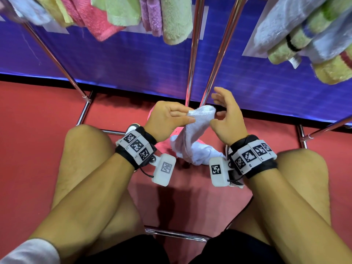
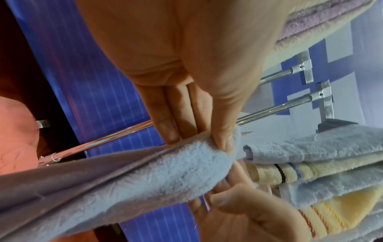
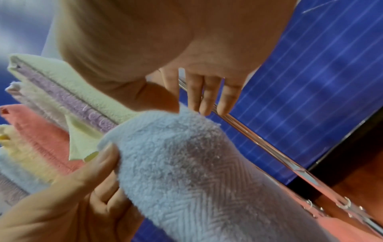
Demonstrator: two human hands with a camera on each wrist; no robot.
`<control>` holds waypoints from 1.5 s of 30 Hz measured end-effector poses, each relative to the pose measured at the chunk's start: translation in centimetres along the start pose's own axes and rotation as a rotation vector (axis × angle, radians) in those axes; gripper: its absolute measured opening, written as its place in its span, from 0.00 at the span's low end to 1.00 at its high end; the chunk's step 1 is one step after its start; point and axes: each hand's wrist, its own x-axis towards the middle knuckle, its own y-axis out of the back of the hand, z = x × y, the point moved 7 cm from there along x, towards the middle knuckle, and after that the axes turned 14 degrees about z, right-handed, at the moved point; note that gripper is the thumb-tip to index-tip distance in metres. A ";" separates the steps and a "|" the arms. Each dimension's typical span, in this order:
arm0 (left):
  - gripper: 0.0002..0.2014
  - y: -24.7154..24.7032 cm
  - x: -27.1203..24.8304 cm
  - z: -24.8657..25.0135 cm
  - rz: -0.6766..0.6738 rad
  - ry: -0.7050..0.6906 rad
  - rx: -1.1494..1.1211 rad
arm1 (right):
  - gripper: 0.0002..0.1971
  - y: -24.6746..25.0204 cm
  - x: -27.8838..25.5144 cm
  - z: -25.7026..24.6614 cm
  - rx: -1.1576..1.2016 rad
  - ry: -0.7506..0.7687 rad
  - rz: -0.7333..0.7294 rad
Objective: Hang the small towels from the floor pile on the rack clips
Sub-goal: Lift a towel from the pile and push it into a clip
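My left hand (image 1: 188,116) pinches the top edge of a pale blue towel (image 1: 198,119) between thumb and fingers, low in front of the rack. The towel's lower end trails down onto the floor pile (image 1: 198,155), where a pink towel (image 1: 163,144) lies underneath. In the left wrist view the thumb and fingers of the left hand (image 2: 199,139) press the towel (image 2: 165,172) fold together. My right hand (image 1: 215,107) hovers right beside the towel with fingers spread. In the right wrist view the right hand (image 3: 190,108) has straight fingers, and its thumb touches the towel (image 3: 186,163) edge.
Chrome rack poles (image 1: 194,54) rise just behind my hands, and base bars (image 1: 83,113) lie on the red floor (image 1: 34,130). Several hung towels (image 1: 114,14) dangle overhead at left, with more towels (image 1: 304,35) at right. A blue panel wall (image 1: 133,60) stands behind. My bare knees flank the pile.
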 end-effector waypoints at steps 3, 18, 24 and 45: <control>0.13 0.2 0.0 0.4 -0.013 -0.001 -0.031 | 0.42 -0.8 -0.1 0.5 0.113 -0.091 -0.116; 0.08 1.7 0.3 1.9 0.174 -0.024 -0.061 | 0.05 0.1 -0.3 -1.9 0.250 -0.075 -0.044; 0.08 1.5 -0.4 5.6 0.160 -0.085 -0.058 | 0.06 2.5 0.0 -6.0 0.153 0.025 -0.077; 0.09 -3.5 -0.7 39.4 -0.025 -0.482 -0.102 | 0.03 19.9 5.4 -35.2 0.078 0.467 0.268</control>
